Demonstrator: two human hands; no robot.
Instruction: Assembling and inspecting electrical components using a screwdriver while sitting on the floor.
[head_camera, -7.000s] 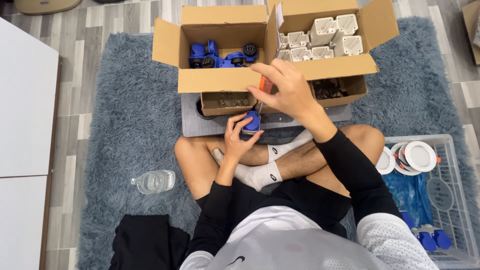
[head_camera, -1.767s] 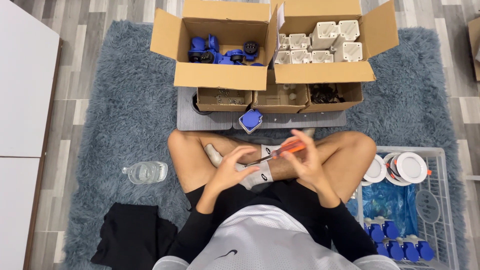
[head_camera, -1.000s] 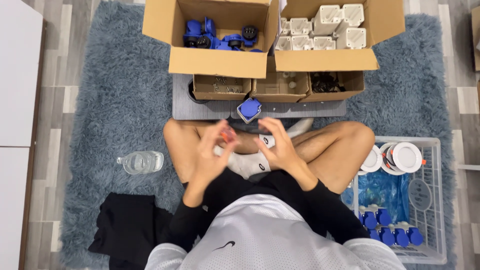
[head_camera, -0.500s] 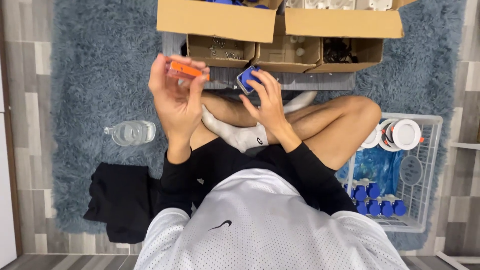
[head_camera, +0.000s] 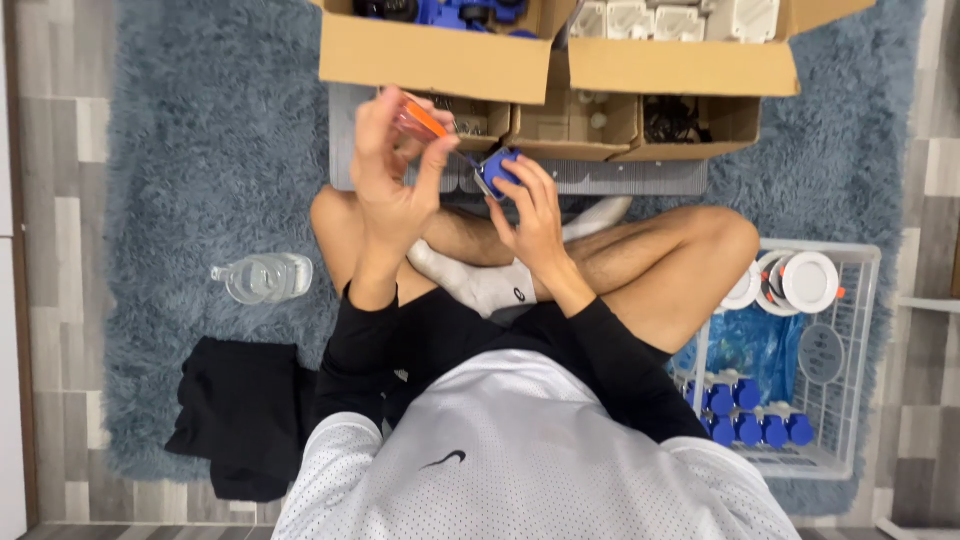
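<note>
My left hand (head_camera: 385, 175) is raised in front of the boxes and grips an orange-handled screwdriver (head_camera: 424, 118), whose thin shaft points down to the right. My right hand (head_camera: 537, 215) holds a small blue plastic part (head_camera: 497, 168) just beside the tool's tip, above my crossed legs. Whether the tip touches the part is unclear. Both hands hover over a grey board (head_camera: 620, 178) lying on the rug.
An open cardboard box (head_camera: 440, 60) with blue parts and another (head_camera: 680, 65) with white parts stand ahead, with smaller boxes (head_camera: 590, 125) in front. A white wire basket (head_camera: 850, 350) with blue parts and white discs sits at the right. A water bottle (head_camera: 262, 277) and a black cloth (head_camera: 240, 415) lie at the left.
The screwdriver passed from my right hand to my left. My right hand picked the blue part up off the grey board, and both hands rose toward the boxes.
</note>
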